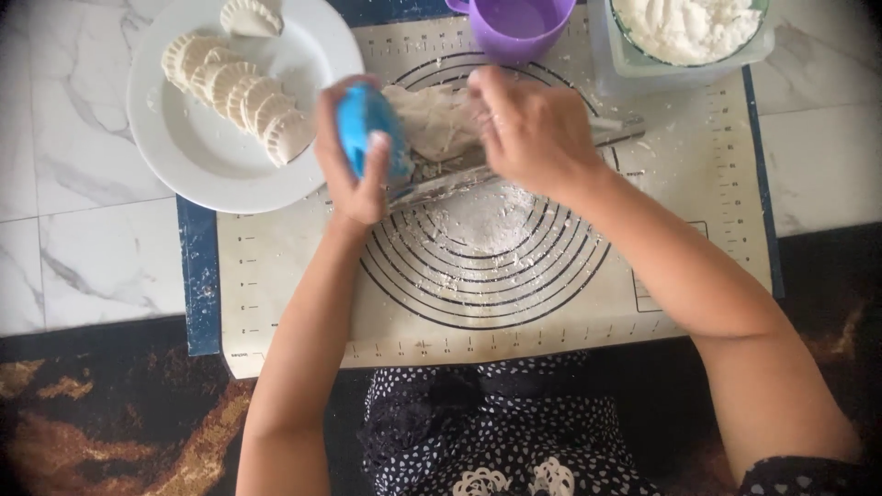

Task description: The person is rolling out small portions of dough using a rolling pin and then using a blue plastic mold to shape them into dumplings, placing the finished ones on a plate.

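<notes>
Home kitchen floor: marble tiles (92, 266), pastry mat (276, 266), dumpling plate (184, 156).

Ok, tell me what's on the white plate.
The plate holds a row of overlapping crimped half-moon dumplings, plus one more near its far rim. The left hand covers a bit of the near rim.

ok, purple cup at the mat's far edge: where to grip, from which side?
Judging by the pose, take the purple cup around its wall from the near side. It stands upright and open; its handle points left, the flour container sits close on the right.
</notes>
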